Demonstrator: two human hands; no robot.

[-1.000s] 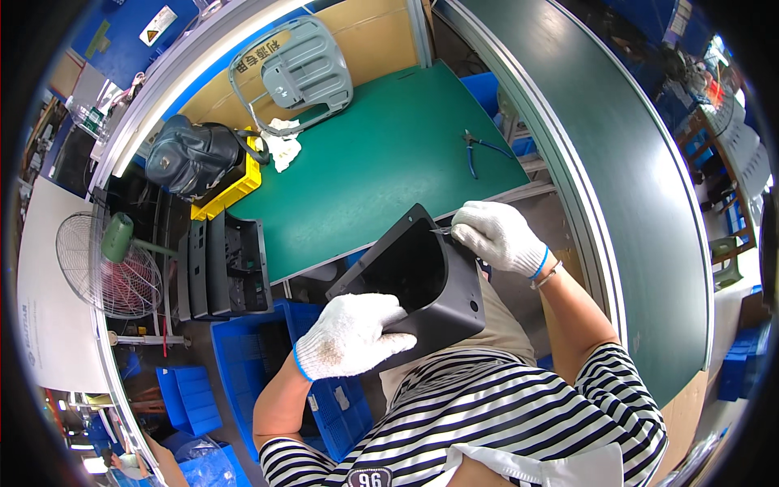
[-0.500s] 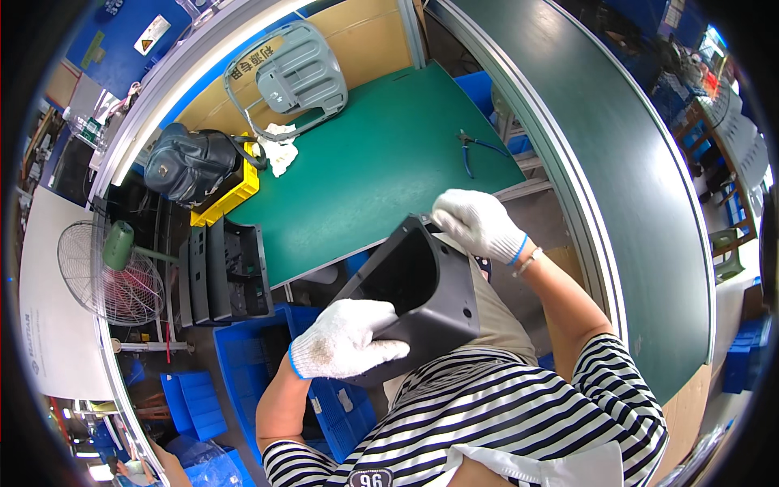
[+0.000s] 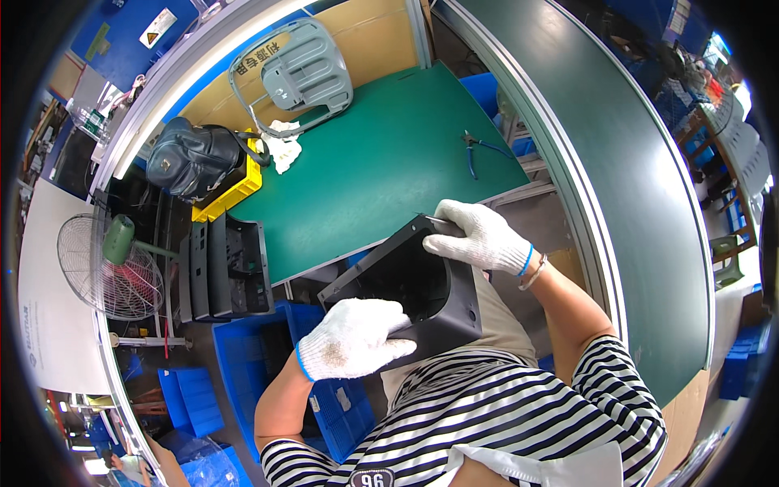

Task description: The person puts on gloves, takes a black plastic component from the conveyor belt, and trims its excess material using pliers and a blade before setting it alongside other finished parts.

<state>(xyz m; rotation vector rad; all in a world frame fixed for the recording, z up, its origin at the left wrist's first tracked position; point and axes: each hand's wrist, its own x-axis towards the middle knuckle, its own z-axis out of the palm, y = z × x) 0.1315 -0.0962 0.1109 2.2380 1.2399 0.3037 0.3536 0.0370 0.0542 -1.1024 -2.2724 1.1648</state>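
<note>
Between my two hands is a black plastic housing, hollow and box-like, held over my lap with its open side facing up. White knitted gloves with blue cuffs cover both hands. My left hand grips the near left wall, thumb outside and fingers over the rim. At the far right corner, my right hand is closed on the rim with its thumb reaching inside. A small thin tip pokes out near the right fingers; whether it is a separate tool I cannot tell.
Ahead stands a green-topped table with blue-handled pliers, a white rag and a grey plastic frame. Left are a black backpack on a yellow crate, more black housings, a fan and blue bins.
The housing has tilted, so more of its inside and left rim shows. My right hand has shifted slightly nearer, its thumb now inside the rim. My left hand keeps its grip.
</note>
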